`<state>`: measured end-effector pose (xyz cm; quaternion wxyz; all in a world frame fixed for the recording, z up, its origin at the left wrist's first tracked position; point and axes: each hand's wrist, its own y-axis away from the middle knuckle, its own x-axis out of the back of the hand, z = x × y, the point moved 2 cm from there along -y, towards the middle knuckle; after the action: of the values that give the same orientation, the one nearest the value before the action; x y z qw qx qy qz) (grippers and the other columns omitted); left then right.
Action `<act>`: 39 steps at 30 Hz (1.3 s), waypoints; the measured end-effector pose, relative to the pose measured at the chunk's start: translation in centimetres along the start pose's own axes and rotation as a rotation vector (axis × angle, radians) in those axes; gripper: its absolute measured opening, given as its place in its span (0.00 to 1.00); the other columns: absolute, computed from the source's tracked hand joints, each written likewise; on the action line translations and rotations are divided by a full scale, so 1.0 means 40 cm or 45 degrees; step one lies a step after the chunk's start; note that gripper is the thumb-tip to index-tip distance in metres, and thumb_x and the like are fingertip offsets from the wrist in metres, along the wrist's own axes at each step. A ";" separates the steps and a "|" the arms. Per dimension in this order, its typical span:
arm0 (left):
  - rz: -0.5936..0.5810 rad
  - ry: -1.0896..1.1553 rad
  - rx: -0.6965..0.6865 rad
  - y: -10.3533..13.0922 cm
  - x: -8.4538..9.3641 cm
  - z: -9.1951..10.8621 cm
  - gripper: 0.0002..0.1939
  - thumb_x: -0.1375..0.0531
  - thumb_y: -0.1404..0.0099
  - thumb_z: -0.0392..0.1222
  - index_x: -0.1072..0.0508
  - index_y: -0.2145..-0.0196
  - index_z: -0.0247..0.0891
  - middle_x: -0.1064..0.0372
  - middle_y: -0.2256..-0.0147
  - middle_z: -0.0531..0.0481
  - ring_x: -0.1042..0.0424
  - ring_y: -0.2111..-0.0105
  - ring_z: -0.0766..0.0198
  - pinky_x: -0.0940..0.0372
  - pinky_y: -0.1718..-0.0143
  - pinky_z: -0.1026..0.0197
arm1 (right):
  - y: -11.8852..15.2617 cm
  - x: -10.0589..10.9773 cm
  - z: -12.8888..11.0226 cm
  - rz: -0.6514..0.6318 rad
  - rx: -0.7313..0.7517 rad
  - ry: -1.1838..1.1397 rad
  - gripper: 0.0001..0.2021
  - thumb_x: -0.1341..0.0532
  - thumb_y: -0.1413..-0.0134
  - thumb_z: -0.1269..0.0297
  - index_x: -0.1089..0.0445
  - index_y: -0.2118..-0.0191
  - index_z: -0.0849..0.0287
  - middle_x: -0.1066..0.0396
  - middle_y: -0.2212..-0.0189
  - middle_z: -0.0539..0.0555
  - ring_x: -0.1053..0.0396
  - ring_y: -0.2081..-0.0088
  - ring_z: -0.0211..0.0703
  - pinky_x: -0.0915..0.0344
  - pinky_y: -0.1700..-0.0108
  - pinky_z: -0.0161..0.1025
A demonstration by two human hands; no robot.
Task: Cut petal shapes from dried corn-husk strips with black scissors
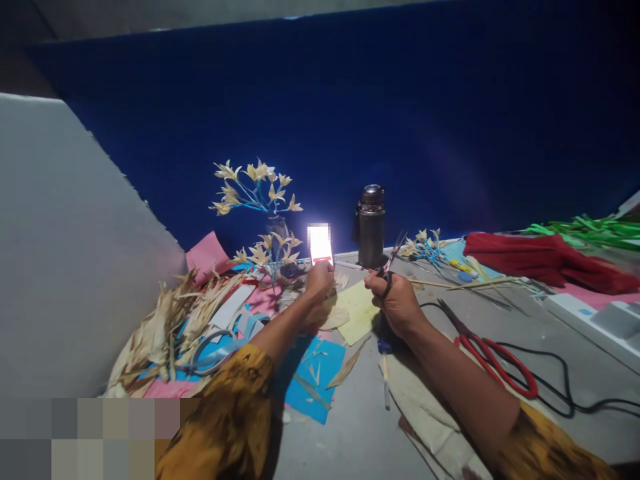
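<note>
My left hand (321, 281) is closed around the lower end of a phone (321, 245), whose screen glares white with a red bar at the bottom. In my right hand (401, 303) is a pair of small dark scissors (387, 268), fingers at the handles and blades pointing up. A yellow sheet (357, 310) lies on the table between and below the hands. Blue paper (315, 393) with dried husk strips on it is nearer to me. Left of the phone stand pale husk flowers (260, 173) on blue stems. A dark flask (372, 230) stands upright behind my right hand.
Dried husks (163, 317) and coloured paper are heaped at the left. Large red-handled scissors (490, 353) and a black cable (563, 373) lie at the right. Farther back are a dark red cloth (540, 257) and green strips (595, 230). A blue wall (350, 113) rises behind the table.
</note>
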<state>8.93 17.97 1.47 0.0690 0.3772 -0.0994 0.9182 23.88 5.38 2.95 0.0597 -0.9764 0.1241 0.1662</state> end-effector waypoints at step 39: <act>0.284 -0.285 -0.213 0.334 0.242 -0.170 0.12 0.51 0.29 0.40 0.33 0.70 0.40 0.34 0.74 0.52 0.36 0.73 0.63 0.42 0.67 0.60 | 0.099 -0.045 0.078 -0.470 0.285 1.248 0.15 0.33 0.51 0.49 0.28 0.71 0.56 0.26 0.76 0.53 0.32 0.75 0.44 0.41 0.72 0.38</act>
<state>-5.22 7.11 1.81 -0.0136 0.4567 -0.2238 0.8609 20.21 2.48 0.33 0.1267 -0.9328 -0.0195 -0.3369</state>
